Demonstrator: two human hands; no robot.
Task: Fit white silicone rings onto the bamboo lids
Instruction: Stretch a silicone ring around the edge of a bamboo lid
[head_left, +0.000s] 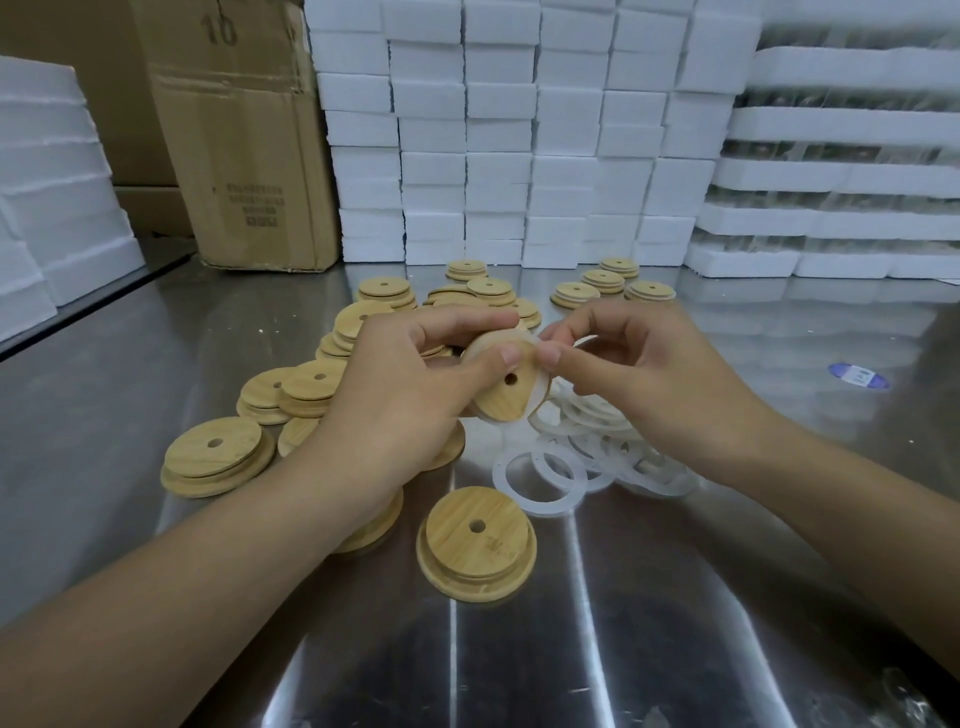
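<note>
My left hand (400, 384) grips a round bamboo lid (501, 389) with a small hole, tilted up above the steel table. My right hand (634, 369) pinches a white silicone ring (544, 387) against the lid's right edge; the ring wraps part of the rim. A pile of loose white rings (587, 447) lies under my right hand. Several bamboo lids lie around: one close in front (475, 545), one at the left (218, 457), more behind my hands (384, 291).
A shiny steel table (519, 649) carries everything. White foam boxes (519, 130) are stacked along the back and at both sides. A cardboard carton (244, 145) stands at the back left. A blue oval sticker (858, 375) lies on the table at right.
</note>
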